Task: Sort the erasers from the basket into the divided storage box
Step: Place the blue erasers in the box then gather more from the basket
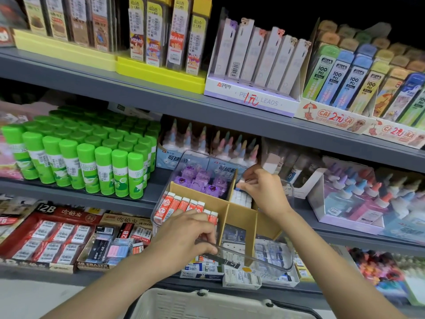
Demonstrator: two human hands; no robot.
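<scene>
A clear plastic storage box [288, 261] with brown cardboard dividers [241, 217] is tilted up in front of the shelves. My left hand [188, 233] grips its near-left rim. Orange-and-white erasers [181, 204] stand in a row in the left compartment, and purple items [202, 180] fill the far-left one. My right hand [264, 189] reaches into the far-right compartment and pinches a small white-and-blue eraser [241, 184] above a row of white erasers [240, 199]. The white basket [207, 305] sits below at the bottom edge.
Shelves surround the box: green glue sticks [92, 162] on the left, eraser boxes [57, 236] on the lower left, glue bottles [358, 199] on the right, pencil lead packs [257, 65] above. Small boxed erasers [241, 277] lie under the storage box.
</scene>
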